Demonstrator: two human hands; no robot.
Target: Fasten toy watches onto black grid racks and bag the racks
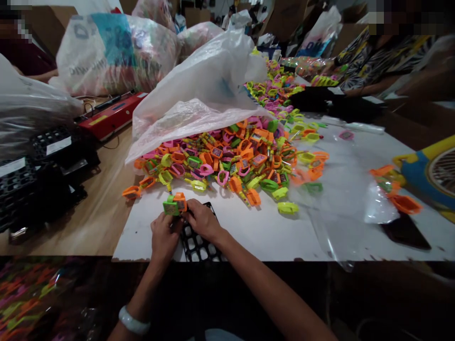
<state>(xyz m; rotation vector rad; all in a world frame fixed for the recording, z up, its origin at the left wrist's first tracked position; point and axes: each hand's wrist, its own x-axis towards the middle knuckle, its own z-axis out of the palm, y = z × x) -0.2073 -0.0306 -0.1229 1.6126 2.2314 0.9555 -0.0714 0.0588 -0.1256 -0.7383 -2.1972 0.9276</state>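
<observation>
We see the left hand (pixel 165 234) and right hand (pixel 204 220) close together at the near edge of the white table (pixel 270 237), over a black tray (pixel 194 244) with rows of openings. A green toy (pixel 170 207) and an orange toy (pixel 180 201) stand side by side just beyond the fingertips. The left fingers are curled in, seemingly holding the green toy from below; the right fingers are bent beside the orange toy, but the view is poor there and we cannot tell whether they grip it or the tray. Behind lies a loose pile of toys (pixel 245 156), partly under a plastic bag (pixel 199 80). We judge these toys light, stiff and rather slick, best pinched by the frame edges; the tray looks thin and likely to flex.
</observation>
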